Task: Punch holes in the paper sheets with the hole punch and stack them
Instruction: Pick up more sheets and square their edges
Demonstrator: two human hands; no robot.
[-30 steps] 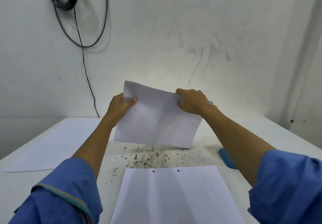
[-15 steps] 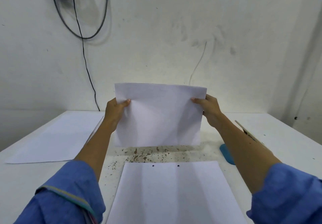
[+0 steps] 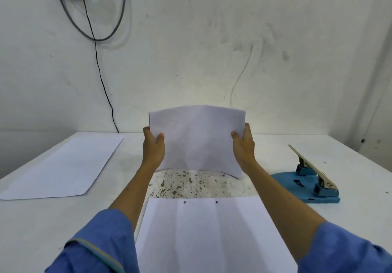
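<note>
I hold a white paper sheet (image 3: 197, 139) upright above the table middle. My left hand (image 3: 153, 148) grips its left edge and my right hand (image 3: 244, 145) grips its right edge. The sheet bows slightly, and its lower edge hangs just over the table. A stack of punched sheets (image 3: 210, 236) with two holes at its far edge lies flat in front of me. The blue hole punch (image 3: 307, 184) with a cream lever stands to the right, apart from both hands.
A pile of plain white sheets (image 3: 63, 166) lies at the left of the white table (image 3: 350, 219). Brown stains mark the table between the held sheet and the punched stack. Grey cables hang on the wall behind (image 3: 93, 24).
The sheet went from tilted to upright and level, then sank lower towards the table. My right hand shifted from its top edge to its right edge. The view tipped down, bringing the hole punch into sight.
</note>
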